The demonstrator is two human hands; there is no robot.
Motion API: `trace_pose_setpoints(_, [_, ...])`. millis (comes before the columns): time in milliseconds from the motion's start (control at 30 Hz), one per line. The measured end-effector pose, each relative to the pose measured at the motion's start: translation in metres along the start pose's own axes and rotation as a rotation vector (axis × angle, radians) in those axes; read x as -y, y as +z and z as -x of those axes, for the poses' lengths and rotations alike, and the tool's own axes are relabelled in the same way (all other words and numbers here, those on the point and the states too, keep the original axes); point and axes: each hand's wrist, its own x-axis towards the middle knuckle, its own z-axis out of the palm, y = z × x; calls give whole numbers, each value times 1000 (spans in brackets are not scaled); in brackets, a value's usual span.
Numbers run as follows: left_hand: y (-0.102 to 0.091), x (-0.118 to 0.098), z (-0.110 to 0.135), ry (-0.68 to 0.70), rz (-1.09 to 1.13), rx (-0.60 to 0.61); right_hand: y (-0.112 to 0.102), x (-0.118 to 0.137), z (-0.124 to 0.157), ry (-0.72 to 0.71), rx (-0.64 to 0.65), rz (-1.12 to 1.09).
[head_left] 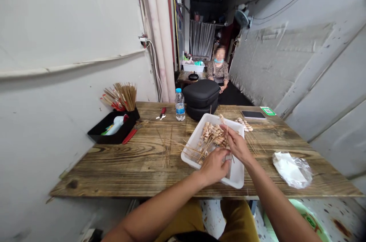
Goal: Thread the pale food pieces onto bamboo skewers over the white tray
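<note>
A white plastic tray stands on the wooden table, with several food skewers heaped in it, pale pieces at the far end and bare sticks toward me. My right hand is over the tray's right side, fingers closed around a thin skewer that points upward. My left hand is low over the near part of the tray, with curled fingers close to the right hand. What sits between those left fingers, if anything, is hidden. More loaded skewers lie on the table just past the tray's right rim.
Loose bamboo sticks lie left of the tray. Behind it stand a water bottle and a black case. A black box is at left; a phone and plastic bag are at right. A person sits beyond.
</note>
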Motion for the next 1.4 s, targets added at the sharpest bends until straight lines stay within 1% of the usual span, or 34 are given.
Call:
trace_pose_setpoints(67, [-1, 1, 3, -52, -54, -50, -2, -5, -7, 11, -47, 106])
trace_pose_setpoints(167, [-3, 7, 12, -77, -163, -45, -10, -15, -19, 66, -173, 262])
trace_pose_setpoints(233, [-6, 12, 19, -69, -222, -25, -18, -20, -25, 138, -287, 290])
trace_pose_setpoints(267, [-8, 15, 22, -64, -250, -29, -22, -20, -26, 174, -341, 258])
trace_pose_setpoints(300, [-10, 18, 26, -60, -275, -48, -26, -19, -25, 198, -385, 174])
trace_pose_setpoints(333, [-13, 20, 29, -57, -293, -79, -29, -17, -23, 208, -411, 37])
trace_pose_setpoints(400, [-19, 22, 33, -49, -281, -152, -34, -8, -16, 209, -408, -349])
trace_pose_setpoints(467, [-25, 20, 36, -61, -207, -226, -35, 4, -4, 221, -325, -732])
trace_pose_setpoints(500, [-28, 16, 35, -80, -147, -257, -34, 11, 3, 239, -272, -872])
trace_pose_setpoints(533, [-31, 12, 34, -107, -74, -281, -33, 18, 10, 261, -219, -973])
trace_pose_setpoints(600, [-35, 2, 26, -163, 110, -323, -28, 30, 27, 294, -133, -1087])
trace_pose_setpoints(667, [-39, -8, 12, -191, 325, -358, -22, 41, 43, 312, -79, -1106])
trace_pose_setpoints(733, [-41, -15, -4, -189, 533, -396, -13, 49, 57, 320, -57, -1061])
trace_pose_setpoints(867, [-43, -29, -31, -208, 857, -484, 5, 63, 75, 344, -80, -948])
trace_pose_setpoints(933, [-44, -37, -38, -252, 999, -497, 11, 67, 79, 362, -98, -917])
trace_pose_setpoints(1000, [-46, -44, -41, -295, 1130, -485, 16, 70, 81, 378, -120, -903])
trace_pose_setpoints(1100, [-47, -51, -41, -315, 1279, -451, 19, 71, 82, 402, -157, -902])
trace_pose_setpoints(1167, [-48, -52, -41, -322, 1344, -407, 20, 71, 82, 418, -162, -903])
trace_pose_setpoints(1300, [-49, -51, -40, -339, 1412, -321, 20, 74, 82, 449, -171, -881])
trace_pose_setpoints(1400, [-49, -50, -40, -350, 1448, -288, 21, 78, 82, 481, -202, -871])
